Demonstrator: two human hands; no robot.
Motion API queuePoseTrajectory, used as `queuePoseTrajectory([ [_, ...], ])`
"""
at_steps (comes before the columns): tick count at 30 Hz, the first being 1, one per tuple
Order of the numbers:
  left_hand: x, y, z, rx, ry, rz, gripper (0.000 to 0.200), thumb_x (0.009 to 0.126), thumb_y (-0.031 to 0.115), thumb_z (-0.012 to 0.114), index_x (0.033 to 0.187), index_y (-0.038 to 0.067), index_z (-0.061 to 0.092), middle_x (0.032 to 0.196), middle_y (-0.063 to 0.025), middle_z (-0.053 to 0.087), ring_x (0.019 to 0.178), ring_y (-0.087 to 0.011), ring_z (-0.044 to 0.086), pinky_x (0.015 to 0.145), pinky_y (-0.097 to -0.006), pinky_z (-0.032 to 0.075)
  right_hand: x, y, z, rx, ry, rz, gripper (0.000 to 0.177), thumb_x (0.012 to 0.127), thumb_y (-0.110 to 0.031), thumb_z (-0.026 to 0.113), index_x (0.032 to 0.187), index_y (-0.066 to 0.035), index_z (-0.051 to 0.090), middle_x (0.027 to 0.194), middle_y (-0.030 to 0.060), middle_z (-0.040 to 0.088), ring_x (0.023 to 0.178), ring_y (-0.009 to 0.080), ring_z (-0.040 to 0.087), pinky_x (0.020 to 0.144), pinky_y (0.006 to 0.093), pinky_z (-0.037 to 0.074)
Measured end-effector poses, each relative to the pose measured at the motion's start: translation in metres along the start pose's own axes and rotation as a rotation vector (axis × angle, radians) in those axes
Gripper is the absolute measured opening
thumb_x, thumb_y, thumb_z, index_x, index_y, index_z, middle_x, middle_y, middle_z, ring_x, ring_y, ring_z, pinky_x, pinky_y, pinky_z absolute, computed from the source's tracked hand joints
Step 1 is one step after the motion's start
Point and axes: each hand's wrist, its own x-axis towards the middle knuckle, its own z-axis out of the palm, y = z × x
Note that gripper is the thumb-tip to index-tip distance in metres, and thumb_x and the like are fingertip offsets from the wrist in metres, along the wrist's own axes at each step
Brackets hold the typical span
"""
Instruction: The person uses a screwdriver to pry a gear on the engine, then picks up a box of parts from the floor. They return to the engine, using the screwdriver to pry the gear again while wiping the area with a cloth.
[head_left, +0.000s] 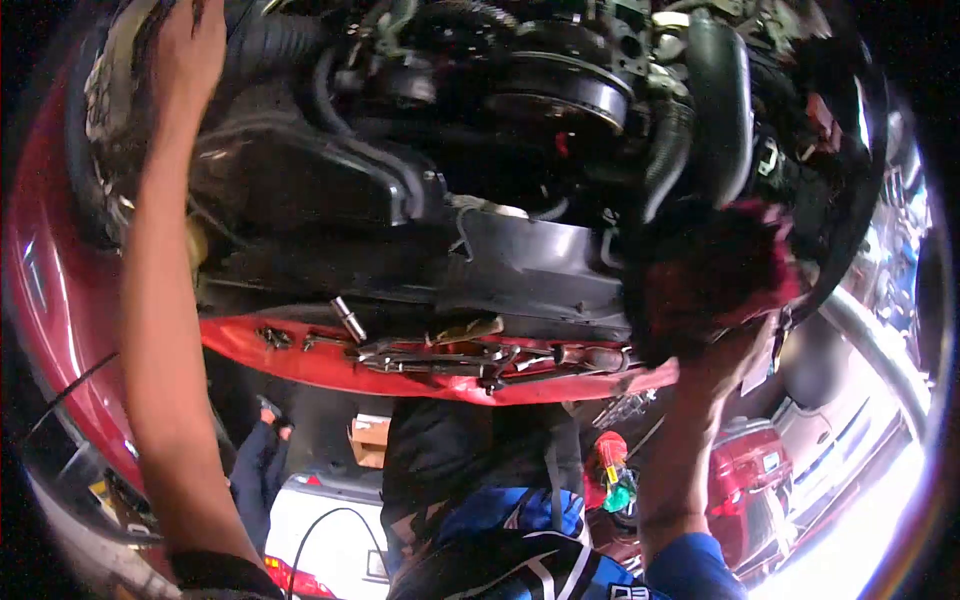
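Bare and stretched forward, my left hand (192,40) is at the top left, over the left side of the engine bay. Its fingers look extended, but the frame's top edge cuts off their ends. On the right, my right hand is smeared by motion and covered by a dark red and black cloth-like thing (720,265); whether this is a glove or a rag I cannot make out. It is in front of the engine bay's right side, below a thick black hose (718,110). Between my arms, several metal hand tools (480,360) lie along a red front panel (300,365).
The engine has a black round pulley (565,90) and a ribbed hose (672,150). A red fender (60,270) curves along the left. Below are a cardboard box (371,440), a white car (325,530), a red vehicle (745,465) and another person's legs (255,465).
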Motion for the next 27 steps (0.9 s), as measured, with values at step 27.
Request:
queuePoseTrajectory([
  [27, -0.213, 0.172, -0.030, -0.664, -0.925, -0.146, 0.037, 0.099, 0.033, 0.066, 0.115, -0.001, 0.067, 0.104, -0.0102, 0.073, 0.095, -0.0146, 0.064, 0.088, -0.0316, 0.049, -0.080, 0.045, -0.071, -1.096, -0.774, -0.369, 0.042, 0.082, -0.020, 0.073, 0.121, -0.009, 0.061, 0.116, 0.0131, 0.058, 0.110, 0.0339, 0.054, 0.092, 0.0469, 0.045],
])
